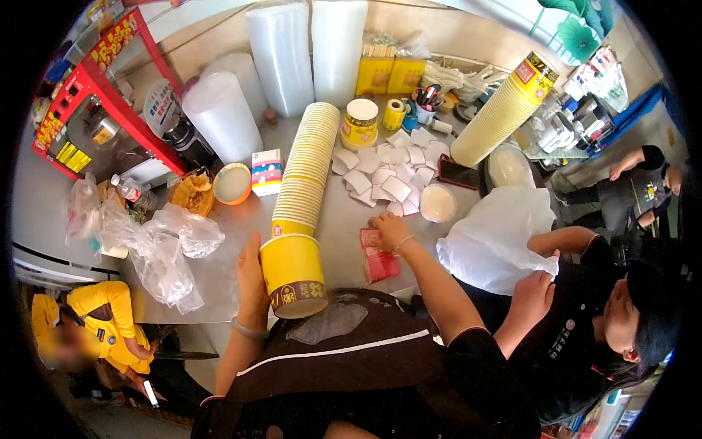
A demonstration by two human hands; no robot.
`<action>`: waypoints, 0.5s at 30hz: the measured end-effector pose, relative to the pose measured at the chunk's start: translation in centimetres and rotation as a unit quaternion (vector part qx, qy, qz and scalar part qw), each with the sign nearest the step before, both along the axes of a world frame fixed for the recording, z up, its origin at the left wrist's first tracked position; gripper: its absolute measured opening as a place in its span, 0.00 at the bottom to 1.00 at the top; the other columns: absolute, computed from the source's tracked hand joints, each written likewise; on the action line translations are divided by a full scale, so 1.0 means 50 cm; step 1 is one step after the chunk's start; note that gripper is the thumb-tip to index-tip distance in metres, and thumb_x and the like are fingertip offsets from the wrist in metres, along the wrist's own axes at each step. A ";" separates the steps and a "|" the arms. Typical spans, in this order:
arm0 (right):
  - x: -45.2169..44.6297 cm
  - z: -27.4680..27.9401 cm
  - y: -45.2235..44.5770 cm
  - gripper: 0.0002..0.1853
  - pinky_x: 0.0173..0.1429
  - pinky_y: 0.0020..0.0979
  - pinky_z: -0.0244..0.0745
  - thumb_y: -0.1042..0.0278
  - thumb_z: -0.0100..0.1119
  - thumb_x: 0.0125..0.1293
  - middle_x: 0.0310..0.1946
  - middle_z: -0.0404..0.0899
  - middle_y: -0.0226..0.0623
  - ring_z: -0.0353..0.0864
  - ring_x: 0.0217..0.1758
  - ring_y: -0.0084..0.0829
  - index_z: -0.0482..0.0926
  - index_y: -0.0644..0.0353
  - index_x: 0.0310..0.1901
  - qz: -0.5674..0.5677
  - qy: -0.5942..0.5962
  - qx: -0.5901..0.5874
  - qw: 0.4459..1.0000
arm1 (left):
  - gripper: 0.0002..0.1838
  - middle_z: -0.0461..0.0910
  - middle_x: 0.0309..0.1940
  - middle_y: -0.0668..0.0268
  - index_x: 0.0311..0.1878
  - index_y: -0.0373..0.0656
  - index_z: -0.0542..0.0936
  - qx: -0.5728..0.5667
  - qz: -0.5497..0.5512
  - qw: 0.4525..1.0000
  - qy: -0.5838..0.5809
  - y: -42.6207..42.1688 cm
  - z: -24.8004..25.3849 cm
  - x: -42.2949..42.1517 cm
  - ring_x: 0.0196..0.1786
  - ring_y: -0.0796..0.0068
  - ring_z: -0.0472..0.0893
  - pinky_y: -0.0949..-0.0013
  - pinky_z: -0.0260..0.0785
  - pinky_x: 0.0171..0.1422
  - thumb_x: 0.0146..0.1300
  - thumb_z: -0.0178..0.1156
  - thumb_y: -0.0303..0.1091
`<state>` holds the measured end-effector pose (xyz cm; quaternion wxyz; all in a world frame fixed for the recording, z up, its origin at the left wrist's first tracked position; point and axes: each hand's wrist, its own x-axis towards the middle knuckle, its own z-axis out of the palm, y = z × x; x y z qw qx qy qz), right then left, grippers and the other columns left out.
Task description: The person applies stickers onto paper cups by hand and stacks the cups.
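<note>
A long stack of yellow paper cups (298,205) lies slanted on the grey table, its base end near my body. My left hand (252,274) rests against the left side of the lowest cup, fingers partly hidden behind it. Beside the stack on the right, my right hand (391,233) touches the top of a red packet (379,256), its fingers bent over it. Just beyond that hand lies a pile of white paper pieces (391,170). A small round tub (439,203) stands to the right of the hand.
A co-worker at the right holds a white plastic bag (501,234). Another cup stack (504,110) leans at the back right, near a phone (458,173). Plastic bags (157,241) and an orange bowl (233,184) are at the left. A person in yellow (110,322) sits lower left.
</note>
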<state>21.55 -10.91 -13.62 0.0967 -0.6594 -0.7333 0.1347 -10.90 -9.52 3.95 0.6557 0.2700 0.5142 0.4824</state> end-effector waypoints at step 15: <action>-0.163 0.425 0.084 0.21 0.36 0.23 0.72 0.64 0.62 0.60 0.34 0.77 0.32 0.76 0.32 0.20 0.69 0.61 0.52 0.101 0.544 -0.046 0.832 | 0.17 0.79 0.30 0.68 0.43 0.38 0.79 0.061 -0.346 0.931 0.098 0.072 0.130 0.102 0.27 0.82 0.76 0.79 0.68 0.30 0.68 0.48 0.41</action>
